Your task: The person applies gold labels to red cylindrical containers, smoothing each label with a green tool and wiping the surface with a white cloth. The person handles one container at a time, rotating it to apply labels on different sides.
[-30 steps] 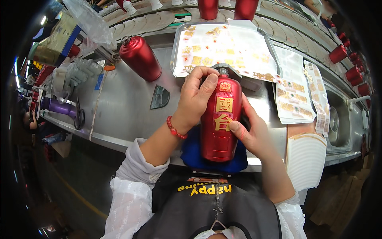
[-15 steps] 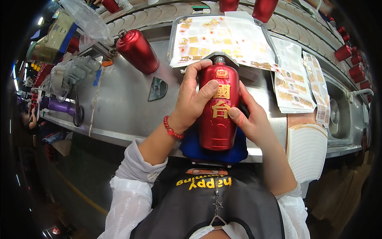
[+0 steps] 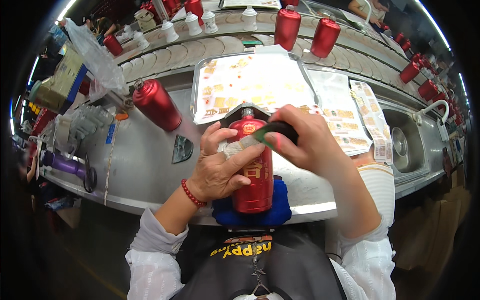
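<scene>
A glossy red bottle (image 3: 252, 192) with gold lettering lies neck-away in front of me on a folded blue cloth (image 3: 281, 200). My left hand (image 3: 215, 162) grips the bottle from its left side, fingers partly spread over its front. A small whitish piece, cloth or paper, (image 3: 234, 148) sits under those fingers against the bottle. My right hand (image 3: 307, 145) is closed on a dark flat scraper with a green edge (image 3: 277, 132), held across the upper part of the bottle. A dark support (image 3: 243, 107) stands behind the bottle neck. Another half-round dark scraper (image 3: 182, 149) rests on the metal table.
A metal tray (image 3: 196, 82) with gold decal sheets stands beyond the bottle; more decal sheets (image 3: 345, 117) lie right of it. Another red bottle (image 3: 157, 105) is at left. A sink (image 3: 407, 142) is at far right. Behind runs a conveyor (image 3: 200, 50) with red bottles and white pieces.
My right hand has left the bottle's side and now holds the scraper over it. A whitish piece is now under my left fingers. The view has shifted, showing more of the conveyor.
</scene>
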A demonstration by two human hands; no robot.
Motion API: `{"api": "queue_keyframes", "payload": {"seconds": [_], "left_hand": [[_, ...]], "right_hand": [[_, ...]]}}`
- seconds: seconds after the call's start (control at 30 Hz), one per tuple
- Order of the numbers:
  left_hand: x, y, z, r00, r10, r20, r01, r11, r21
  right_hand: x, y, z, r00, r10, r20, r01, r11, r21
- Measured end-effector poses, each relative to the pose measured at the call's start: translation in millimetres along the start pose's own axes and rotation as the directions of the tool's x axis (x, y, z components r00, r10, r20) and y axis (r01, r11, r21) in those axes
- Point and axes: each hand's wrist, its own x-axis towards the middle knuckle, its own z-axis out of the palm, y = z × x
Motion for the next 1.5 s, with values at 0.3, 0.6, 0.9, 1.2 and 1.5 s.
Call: {"api": "queue_keyframes", "payload": {"seconds": [0.3, 0.6, 0.9, 1.2, 1.5], "left_hand": [[5, -21, 2, 0.998, 0.012, -0.054, -0.012, 1.0, -0.009], [-14, -8, 10, 0.983, -0.067, -0.17, 0.051, 0.994, -0.101], [23, -28, 1, 0.998, 0.064, -0.02, -0.064, 0.998, -0.002], [22, -20, 11, 0.968, -0.194, -0.159, 0.149, 0.956, -0.254], [-75, 76, 15, 0.907, -0.42, 0.011, 0.42, 0.905, -0.071]], "right_hand": [[45, 35, 9, 0.99, 0.129, 0.065, -0.143, 0.932, 0.333], [36, 34, 19, 0.941, 0.33, 0.068, -0.331, 0.867, 0.373], [18, 38, 12, 0.9, 0.433, -0.054, -0.375, 0.831, 0.411], [5, 26, 30, 0.954, 0.253, -0.161, -0.213, 0.949, 0.231], [13, -5, 19, 0.903, 0.003, 0.43, -0.204, 0.882, 0.424]]}}
